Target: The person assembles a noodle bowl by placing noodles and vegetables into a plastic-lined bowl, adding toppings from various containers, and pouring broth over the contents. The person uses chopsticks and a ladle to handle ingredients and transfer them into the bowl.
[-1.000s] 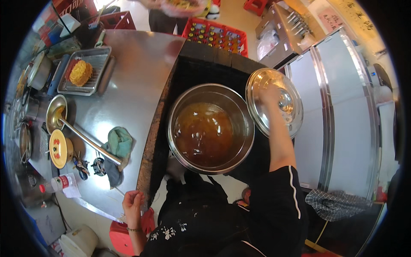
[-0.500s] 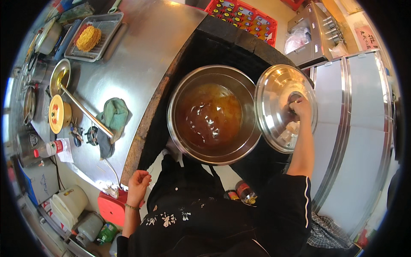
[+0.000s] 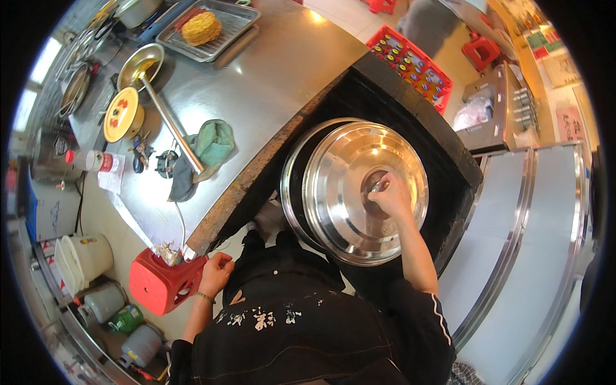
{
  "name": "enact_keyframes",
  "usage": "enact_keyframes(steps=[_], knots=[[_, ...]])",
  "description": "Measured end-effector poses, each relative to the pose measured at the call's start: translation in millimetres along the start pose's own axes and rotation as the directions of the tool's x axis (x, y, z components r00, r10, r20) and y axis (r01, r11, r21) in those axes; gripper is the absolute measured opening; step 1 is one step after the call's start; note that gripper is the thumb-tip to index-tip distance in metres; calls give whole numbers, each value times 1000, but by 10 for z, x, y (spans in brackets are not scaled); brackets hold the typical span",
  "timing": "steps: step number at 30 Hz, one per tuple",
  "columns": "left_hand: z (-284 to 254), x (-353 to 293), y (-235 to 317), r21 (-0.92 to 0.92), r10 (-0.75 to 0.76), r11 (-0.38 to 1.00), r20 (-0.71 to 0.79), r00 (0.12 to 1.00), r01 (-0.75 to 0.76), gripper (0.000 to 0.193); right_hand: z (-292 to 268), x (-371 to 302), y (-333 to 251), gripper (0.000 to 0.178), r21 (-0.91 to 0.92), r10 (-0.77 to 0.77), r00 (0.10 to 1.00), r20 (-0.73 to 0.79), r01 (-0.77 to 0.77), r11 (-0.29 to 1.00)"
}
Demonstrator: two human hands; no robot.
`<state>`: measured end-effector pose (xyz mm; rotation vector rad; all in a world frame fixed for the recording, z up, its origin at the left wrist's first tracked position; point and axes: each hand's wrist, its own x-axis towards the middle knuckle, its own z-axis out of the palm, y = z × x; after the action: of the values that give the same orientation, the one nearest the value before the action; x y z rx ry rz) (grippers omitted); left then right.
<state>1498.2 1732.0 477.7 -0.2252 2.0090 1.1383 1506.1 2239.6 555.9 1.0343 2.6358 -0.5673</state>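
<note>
My right hand point(image 3: 390, 197) grips the knob of a round, shiny steel pot lid point(image 3: 340, 192). The lid covers most of a large steel pot point(image 3: 290, 186), which sits in a black surround. Along the left side a crescent of the pot's rim and dark opening shows past the lid; the brown liquid inside is hidden. Low at my left side, my left hand point(image 3: 217, 271) hangs beside a red plastic stool point(image 3: 154, 282), its fingers curled in and nothing visible in them.
On the steel counter point(image 3: 276, 77) at left lie a long-handled ladle point(image 3: 168, 119), a yellow lidded pot point(image 3: 120, 115), a green cloth point(image 3: 215, 142) and a tray point(image 3: 234, 38) with yellow food. A red bottle crate point(image 3: 410, 67) stands beyond the surround. White-topped cabinets point(image 3: 494, 256) line the right.
My right hand has brought the lid leftward over the pot, covering most of the liquid. The view has shifted, and my left hand stays low with curled fingers.
</note>
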Motion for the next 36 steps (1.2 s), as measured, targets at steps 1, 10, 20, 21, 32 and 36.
enact_keyframes(steps=[1, 10, 20, 21, 32, 36], knots=[[2, -49, -80, -22, -23, 999, -24, 999, 23, 16, 46, -20, -106, 49, -12, -8, 1000, 8, 8, 1000], [-23, -495, -676, 21, -196, 980, -94, 976, 199, 21, 176, 10, -540, 52, -206, -104, 986, 130, 130, 970], [-877, -550, -1200, -45, -135, 990, -43, 990, 133, 27, 1112, -233, -2819, 62, 7, -689, 723, -54, 690, 724], [-1047, -539, -1336, -100, -124, 988, -42, 991, 119, 25, 1301, -183, -2995, 61, -32, -699, 713, -41, 699, 715], [-3306, -149, -2393, -348, -78, 936, -355, 932, -54, 11, 2156, 51, -3697, 21, -268, -576, 802, -161, 526, 807], [-3709, 146, -2175, -279, 24, 951, -362, 932, -133, 15, 2062, -105, -3885, 17, -332, -545, 818, -185, 470, 818]])
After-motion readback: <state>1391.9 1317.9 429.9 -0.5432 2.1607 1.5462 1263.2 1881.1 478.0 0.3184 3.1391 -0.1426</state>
